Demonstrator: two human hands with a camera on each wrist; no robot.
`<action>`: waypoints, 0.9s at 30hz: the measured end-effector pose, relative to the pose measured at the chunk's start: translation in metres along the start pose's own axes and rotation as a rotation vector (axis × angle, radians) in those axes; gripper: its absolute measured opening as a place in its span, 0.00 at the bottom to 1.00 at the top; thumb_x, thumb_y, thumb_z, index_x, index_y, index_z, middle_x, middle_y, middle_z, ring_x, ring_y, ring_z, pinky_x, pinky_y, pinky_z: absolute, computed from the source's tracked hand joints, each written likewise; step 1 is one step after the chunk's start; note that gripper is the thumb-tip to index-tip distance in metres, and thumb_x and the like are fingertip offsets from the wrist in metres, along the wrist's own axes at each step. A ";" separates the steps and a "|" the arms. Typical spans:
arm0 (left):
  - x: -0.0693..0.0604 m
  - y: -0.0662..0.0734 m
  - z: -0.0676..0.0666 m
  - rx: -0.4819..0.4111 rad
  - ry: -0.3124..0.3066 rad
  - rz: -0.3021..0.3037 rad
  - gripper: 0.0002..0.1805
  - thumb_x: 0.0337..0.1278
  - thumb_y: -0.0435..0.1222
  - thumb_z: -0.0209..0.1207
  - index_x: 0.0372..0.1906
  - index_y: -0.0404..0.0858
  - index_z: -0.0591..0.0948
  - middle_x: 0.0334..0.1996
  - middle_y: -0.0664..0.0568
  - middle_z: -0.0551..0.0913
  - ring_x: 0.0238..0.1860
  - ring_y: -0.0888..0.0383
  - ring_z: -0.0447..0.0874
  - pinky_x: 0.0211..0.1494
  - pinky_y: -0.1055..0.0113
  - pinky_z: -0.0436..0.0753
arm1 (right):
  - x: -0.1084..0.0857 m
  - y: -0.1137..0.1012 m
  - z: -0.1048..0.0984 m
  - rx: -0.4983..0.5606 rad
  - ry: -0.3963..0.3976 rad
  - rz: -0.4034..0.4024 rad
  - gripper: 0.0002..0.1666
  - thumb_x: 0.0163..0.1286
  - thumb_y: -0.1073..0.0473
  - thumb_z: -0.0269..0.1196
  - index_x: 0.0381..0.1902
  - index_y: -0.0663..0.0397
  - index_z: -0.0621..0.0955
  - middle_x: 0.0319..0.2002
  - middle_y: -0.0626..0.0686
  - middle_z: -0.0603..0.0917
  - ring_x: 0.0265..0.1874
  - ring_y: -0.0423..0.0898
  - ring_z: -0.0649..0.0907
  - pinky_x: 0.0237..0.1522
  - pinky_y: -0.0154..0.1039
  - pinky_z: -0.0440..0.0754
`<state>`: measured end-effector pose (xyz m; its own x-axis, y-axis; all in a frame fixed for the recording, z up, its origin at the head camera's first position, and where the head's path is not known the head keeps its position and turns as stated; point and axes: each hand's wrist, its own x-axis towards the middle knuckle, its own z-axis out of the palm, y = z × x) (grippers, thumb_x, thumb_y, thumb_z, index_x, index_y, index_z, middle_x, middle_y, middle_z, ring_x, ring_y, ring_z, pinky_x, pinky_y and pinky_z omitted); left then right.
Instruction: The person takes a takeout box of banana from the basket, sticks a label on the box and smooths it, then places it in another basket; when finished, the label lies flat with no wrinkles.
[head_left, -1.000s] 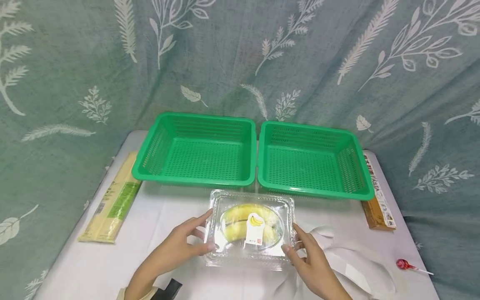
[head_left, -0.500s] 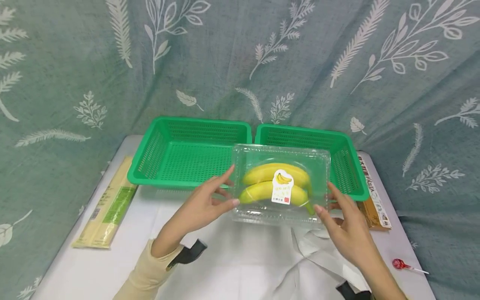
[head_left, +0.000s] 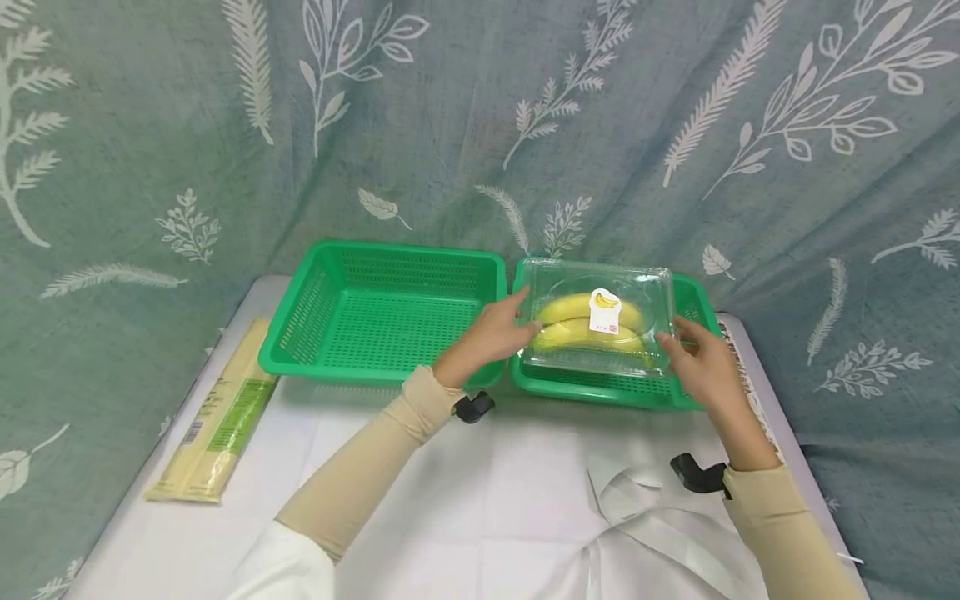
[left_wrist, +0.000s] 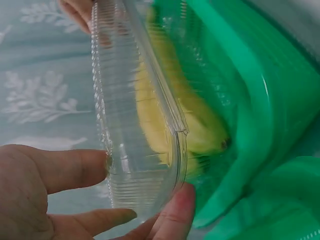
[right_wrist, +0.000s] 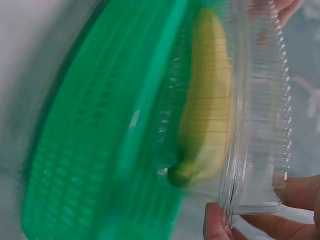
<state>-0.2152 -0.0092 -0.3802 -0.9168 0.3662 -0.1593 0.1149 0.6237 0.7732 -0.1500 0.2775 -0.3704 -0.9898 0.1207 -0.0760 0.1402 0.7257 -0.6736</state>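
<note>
A clear plastic clamshell box (head_left: 547,354) with two yellow bananas (head_left: 588,333) inside is held over the right green basket (head_left: 600,393). A white label with a banana picture sits on its lid. My left hand (head_left: 495,333) grips the box's left end, thumb on the near side and fingers at the far side. At the opposite end, my right hand (head_left: 705,362) grips it in the same manner. The right wrist view shows the box (right_wrist: 255,150) close above the basket wall (right_wrist: 95,130). Whether its base touches the basket is hidden.
The left green basket (head_left: 405,329) stands beside the right one. A long pack of noodles (head_left: 217,417) lies at the table's left. Right of the baskets, a pasta box (head_left: 738,354) is partly covered by my arm. White ribbon-like strips (head_left: 660,533) lie on the near right of the table.
Both hands have lifted the banana box off the table and carried it forward and right over the right basket. My right forearm now covers most of the lollipop.
</note>
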 end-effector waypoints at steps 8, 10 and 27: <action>0.036 0.005 0.019 0.037 -0.107 -0.081 0.41 0.73 0.41 0.52 0.81 0.38 0.45 0.82 0.46 0.51 0.60 0.50 0.76 0.66 0.57 0.76 | 0.038 0.028 0.004 -0.026 -0.064 0.072 0.37 0.82 0.45 0.45 0.79 0.60 0.55 0.71 0.75 0.65 0.59 0.70 0.78 0.58 0.64 0.79; 0.042 0.007 0.024 0.054 -0.140 -0.100 0.41 0.73 0.38 0.50 0.81 0.37 0.44 0.81 0.44 0.54 0.46 0.54 0.78 0.49 0.62 0.79 | 0.044 0.032 0.005 -0.038 -0.099 0.096 0.37 0.83 0.46 0.44 0.79 0.62 0.53 0.72 0.75 0.64 0.64 0.72 0.73 0.61 0.66 0.76; 0.061 0.023 0.056 0.227 -0.278 -0.237 0.44 0.72 0.35 0.47 0.79 0.29 0.33 0.18 0.54 0.69 0.14 0.63 0.55 0.18 0.71 0.63 | 0.059 0.051 0.020 -0.190 -0.270 0.177 0.46 0.82 0.42 0.44 0.78 0.73 0.46 0.75 0.77 0.52 0.74 0.76 0.55 0.72 0.70 0.62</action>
<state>-0.2464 0.0665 -0.4066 -0.7938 0.3474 -0.4992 0.0234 0.8376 0.5457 -0.2014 0.3078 -0.4237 -0.9174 0.0914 -0.3874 0.2875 0.8254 -0.4860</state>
